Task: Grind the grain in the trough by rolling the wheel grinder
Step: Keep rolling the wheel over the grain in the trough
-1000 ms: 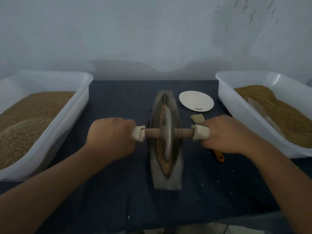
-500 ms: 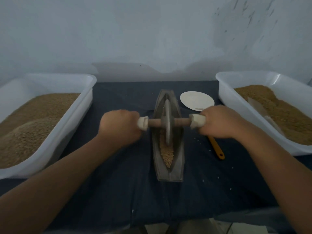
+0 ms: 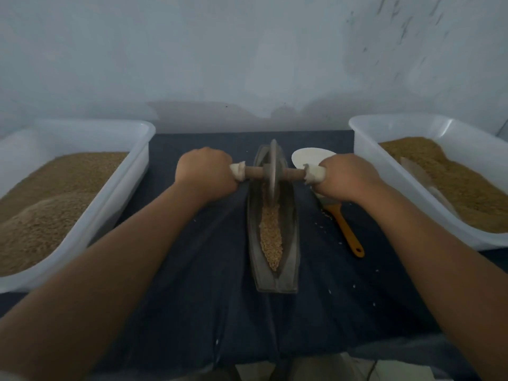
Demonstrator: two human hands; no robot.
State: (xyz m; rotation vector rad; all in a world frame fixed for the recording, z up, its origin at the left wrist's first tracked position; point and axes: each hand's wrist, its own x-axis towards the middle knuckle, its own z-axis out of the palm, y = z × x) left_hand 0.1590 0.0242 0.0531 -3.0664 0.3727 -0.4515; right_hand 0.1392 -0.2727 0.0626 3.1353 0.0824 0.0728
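A long, boat-shaped metal trough lies lengthwise on the dark cloth in the middle. Tan grain fills its near half. The wheel grinder, a thin metal disc on a wooden axle, stands upright at the trough's far end. My left hand grips the cloth-wrapped left end of the axle. My right hand grips the wrapped right end. Both arms reach far forward.
White plastic tubs of brown grain stand on both sides, one left and one right. A white round plate lies behind my right hand. A brush with an orange handle lies right of the trough. Loose grains dot the cloth.
Both hands pushed the wheel away from me, from the middle of the trough to its far end. The grain in the near half now lies uncovered.
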